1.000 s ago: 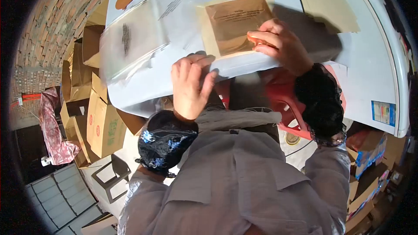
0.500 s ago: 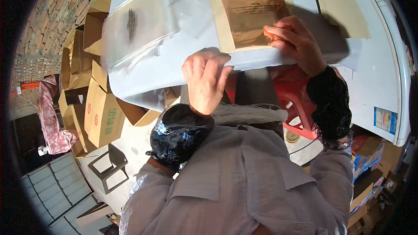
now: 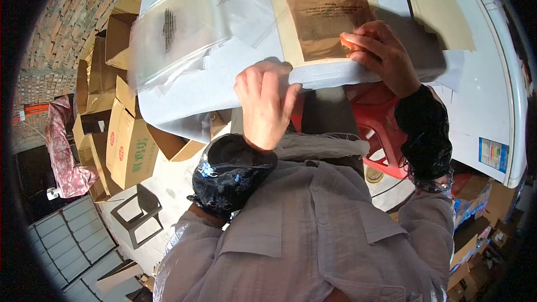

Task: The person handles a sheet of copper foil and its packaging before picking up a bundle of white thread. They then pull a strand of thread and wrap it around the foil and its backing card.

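Note:
A brown packet (image 3: 321,25) with small printed warning text lies on a cream card (image 3: 282,25) at the table's near edge. Over its lower right corner is my right hand (image 3: 383,53), thumb and fingers pinched together. Something orange shows at those fingertips, too small to name. My left hand (image 3: 263,98) rests on the near edge of the white-covered table (image 3: 184,103), left of the card, fingers bent and thumb apart. It holds nothing that I can see. Clear plastic bags (image 3: 190,28) with printed text lie in a stack farther left.
Another cream card (image 3: 439,8) lies at the right, near a white appliance (image 3: 486,89) with a label. Below the table stands a red stool (image 3: 383,128). Open cardboard boxes (image 3: 128,140) and a small dark stool (image 3: 140,215) are on the left.
Both hands stay nearly in place. The left thumb has shifted slightly to the right, and the right fingertips have barely moved at the packet's corner.

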Demonstrator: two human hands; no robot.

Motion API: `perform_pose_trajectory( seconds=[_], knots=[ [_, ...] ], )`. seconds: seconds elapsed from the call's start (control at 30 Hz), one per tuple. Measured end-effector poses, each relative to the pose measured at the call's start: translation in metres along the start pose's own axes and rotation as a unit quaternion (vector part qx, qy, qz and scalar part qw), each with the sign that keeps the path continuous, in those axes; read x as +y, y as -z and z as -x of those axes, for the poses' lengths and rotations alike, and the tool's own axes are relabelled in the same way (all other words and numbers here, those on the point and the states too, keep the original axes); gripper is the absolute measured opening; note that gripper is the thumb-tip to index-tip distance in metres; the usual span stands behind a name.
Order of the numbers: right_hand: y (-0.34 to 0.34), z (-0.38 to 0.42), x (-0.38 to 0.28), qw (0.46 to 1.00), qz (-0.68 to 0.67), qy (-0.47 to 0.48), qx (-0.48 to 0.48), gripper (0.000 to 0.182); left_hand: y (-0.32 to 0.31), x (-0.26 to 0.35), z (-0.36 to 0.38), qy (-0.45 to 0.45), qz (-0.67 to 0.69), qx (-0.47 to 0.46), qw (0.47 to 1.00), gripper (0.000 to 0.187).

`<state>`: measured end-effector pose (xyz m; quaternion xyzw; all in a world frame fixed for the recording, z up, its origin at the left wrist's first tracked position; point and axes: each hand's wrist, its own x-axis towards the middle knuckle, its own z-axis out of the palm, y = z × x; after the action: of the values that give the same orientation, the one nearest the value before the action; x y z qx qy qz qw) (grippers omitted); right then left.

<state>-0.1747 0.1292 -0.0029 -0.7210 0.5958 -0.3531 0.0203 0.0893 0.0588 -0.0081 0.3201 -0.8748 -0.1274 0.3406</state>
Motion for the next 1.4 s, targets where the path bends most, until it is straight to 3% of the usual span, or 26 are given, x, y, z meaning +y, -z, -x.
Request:
perform_pose_trajectory(
  seconds=[0.57,1.17,1.4],
  knots=[
    [0.002,-0.002,-0.006,1.000,0.021,0.013,-0.001,0.031,0.008,0.001,-0.010,0.036,0.046,-0.040,0.997,0.019],
    [0.002,0.000,-0.003,1.000,0.027,0.001,-0.009,0.033,0.009,0.001,-0.005,-0.024,0.054,-0.046,0.997,0.016],
    [0.002,0.000,-0.003,0.999,0.046,0.009,-0.007,0.032,0.006,0.008,-0.004,0.041,0.076,-0.018,0.996,0.023]
  ],
)
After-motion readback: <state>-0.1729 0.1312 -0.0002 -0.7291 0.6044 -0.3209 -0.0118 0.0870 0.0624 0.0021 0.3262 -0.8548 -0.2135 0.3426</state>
